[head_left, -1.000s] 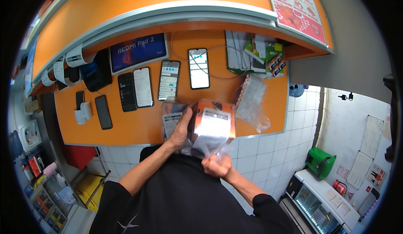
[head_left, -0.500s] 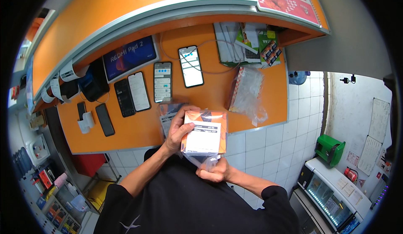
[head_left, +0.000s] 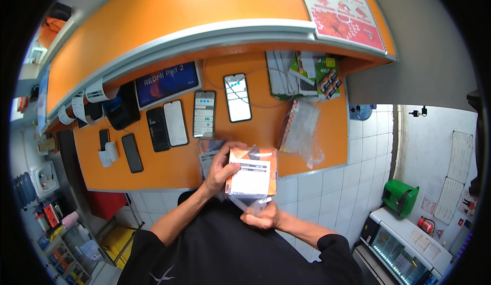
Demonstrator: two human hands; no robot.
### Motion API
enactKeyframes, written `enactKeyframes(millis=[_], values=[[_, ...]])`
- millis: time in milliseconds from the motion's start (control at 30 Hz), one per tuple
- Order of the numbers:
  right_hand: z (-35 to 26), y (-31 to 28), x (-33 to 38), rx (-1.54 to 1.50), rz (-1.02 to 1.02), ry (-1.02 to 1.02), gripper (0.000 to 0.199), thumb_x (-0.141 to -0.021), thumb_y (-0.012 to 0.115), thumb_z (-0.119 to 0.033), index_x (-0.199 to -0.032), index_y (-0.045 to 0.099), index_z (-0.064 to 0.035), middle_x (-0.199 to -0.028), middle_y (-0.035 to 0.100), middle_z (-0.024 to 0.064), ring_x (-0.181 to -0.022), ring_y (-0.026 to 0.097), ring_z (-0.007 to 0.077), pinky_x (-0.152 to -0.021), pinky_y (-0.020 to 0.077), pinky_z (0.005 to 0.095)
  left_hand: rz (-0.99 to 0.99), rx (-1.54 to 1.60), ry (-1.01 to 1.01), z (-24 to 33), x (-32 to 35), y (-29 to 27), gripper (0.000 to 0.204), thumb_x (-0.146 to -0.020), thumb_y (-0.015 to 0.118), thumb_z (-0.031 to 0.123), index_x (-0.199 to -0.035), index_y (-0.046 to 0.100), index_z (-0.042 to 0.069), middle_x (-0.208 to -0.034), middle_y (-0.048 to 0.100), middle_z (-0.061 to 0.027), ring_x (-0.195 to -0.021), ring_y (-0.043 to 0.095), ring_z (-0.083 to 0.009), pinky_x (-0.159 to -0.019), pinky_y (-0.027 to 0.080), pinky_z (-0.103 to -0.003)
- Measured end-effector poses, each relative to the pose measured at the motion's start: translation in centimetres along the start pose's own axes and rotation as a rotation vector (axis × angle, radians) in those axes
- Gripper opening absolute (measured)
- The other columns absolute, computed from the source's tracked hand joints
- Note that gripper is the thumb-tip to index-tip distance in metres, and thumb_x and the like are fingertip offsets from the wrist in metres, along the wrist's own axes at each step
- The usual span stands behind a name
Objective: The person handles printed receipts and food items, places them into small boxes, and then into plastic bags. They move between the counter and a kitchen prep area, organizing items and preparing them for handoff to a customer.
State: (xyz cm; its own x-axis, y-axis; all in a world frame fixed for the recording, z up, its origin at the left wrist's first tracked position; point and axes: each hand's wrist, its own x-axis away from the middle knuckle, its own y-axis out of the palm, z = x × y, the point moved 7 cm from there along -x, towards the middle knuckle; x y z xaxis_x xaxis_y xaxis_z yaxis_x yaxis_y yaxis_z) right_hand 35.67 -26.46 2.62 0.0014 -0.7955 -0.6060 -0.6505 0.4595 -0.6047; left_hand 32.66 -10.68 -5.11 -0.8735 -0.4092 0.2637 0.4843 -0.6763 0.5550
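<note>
An orange box (head_left: pixel 266 156) in a clear plastic bag, with a white printed receipt (head_left: pixel 250 180) on its upper face, is held in front of me at the counter's near edge. My left hand (head_left: pixel 221 171) grips the box's left side, thumb over the receipt's corner. Below the box, my right hand (head_left: pixel 262 217) is closed round the gathered end of the clear bag (head_left: pixel 245 203). Behind my left hand, a second clear-wrapped package (head_left: pixel 208 154) with a printed slip lies at the counter's edge, partly hidden.
The orange counter (head_left: pixel 271 131) holds several phones, including a lit one (head_left: pixel 238 98), a tablet box (head_left: pixel 168 84), a receipt printer (head_left: pixel 121 107) and a patterned box in clear plastic (head_left: pixel 299 129). A raised shelf (head_left: pixel 179 14) overhangs the back. A green bin (head_left: pixel 400 198) stands at right.
The view has tilted, so the counter things sit lower in the picture. Both hands keep their holds on the box and the bag's end.
</note>
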Motion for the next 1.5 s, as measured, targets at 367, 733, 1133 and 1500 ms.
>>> enactKeyframes(millis=[367, 733, 1133, 1500], values=[[0.6, 1.1, 0.5, -0.111, -0.062, 0.067, 0.01, -0.08, 0.072, -0.009, -0.075, 0.064, -0.0132, -0.062, 0.059, 0.0002, -0.047, 0.058, 0.0136, -0.042, 0.0466, 0.0289, 0.111, -0.049, -0.103, -2.4, 0.1, -3.0, 0.043, -0.096, 0.048, 0.023, -0.131, 0.053, -0.001, -0.122, 0.06, -0.0097, -0.114, 0.058, -0.0182, -0.098, 0.045, -0.029], [10.0, -0.1, -2.1, -0.21, -0.023, 0.526, 0.025, -0.077, 0.075, -0.003, -0.067, 0.052, -0.0083, -0.053, 0.051, 0.005, -0.045, 0.058, 0.0192, -0.045, 0.0464, 0.0314, 0.094, -0.713, -0.104, -3.3, 2.4, -11.0, 0.041, -0.094, 0.056, 0.007, -0.135, 0.056, 0.001, -0.125, 0.065, -0.0155, -0.115, 0.063, -0.0246, -0.097, 0.051, -0.036], [15.4, 1.1, -3.4, -0.054, -0.086, 0.542, 0.022, -0.077, 0.073, -0.006, -0.068, 0.054, -0.0053, -0.056, 0.056, 0.0089, -0.051, 0.064, 0.0251, -0.051, 0.0511, 0.0341, -0.183, -1.409, -0.041, -4.2, 8.0, -8.8, 0.066, -0.084, 0.072, 0.04, -0.143, 0.054, 0.018, -0.126, 0.063, -0.0166, -0.119, 0.058, -0.0365, -0.1, 0.041, -0.052], [17.8, 0.7, -4.1, 0.062, -0.237, 0.604, 0.012, -0.08, 0.069, -0.01, -0.075, 0.06, -0.0059, -0.061, 0.063, 0.0119, -0.058, 0.068, 0.0328, -0.055, 0.0546, 0.0385, -0.216, -1.307, 0.199, -4.6, 6.2, -8.0, 0.042, -0.083, 0.071, 0.019, -0.124, 0.067, 0.014, -0.113, 0.068, -0.0122, -0.105, 0.065, -0.0327, -0.092, 0.048, -0.047]])
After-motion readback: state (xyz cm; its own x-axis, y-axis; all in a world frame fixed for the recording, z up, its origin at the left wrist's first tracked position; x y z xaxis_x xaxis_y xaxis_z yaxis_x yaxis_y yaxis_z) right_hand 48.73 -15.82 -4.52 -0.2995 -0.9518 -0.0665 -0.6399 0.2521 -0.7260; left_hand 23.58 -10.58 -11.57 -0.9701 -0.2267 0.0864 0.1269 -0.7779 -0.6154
